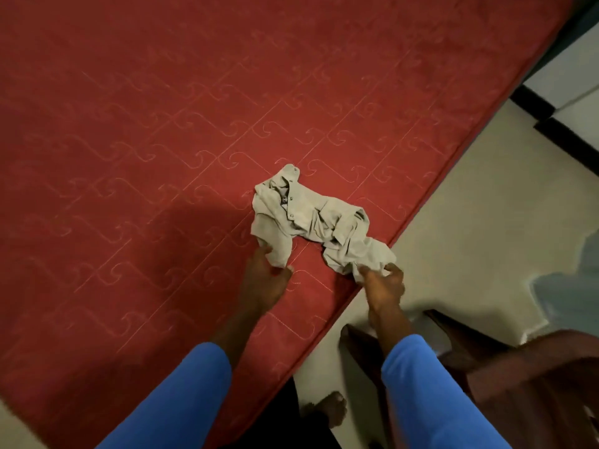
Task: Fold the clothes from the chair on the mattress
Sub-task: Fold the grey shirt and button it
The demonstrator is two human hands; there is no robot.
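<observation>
A dark brown wooden chair [505, 374] is seen nearest, behind and to the right of the right fingers. The near left edge of a crumpled pale beige buttoned shirt [311, 222] is pinched by the curled fingers of the left hand [265, 280]. Its near right end is gripped in the closed fingers of the right hand [385, 286]. Beyond both sets of fingertips, the shirt is bunched on the red quilted mattress [162, 124], near its edge.
</observation>
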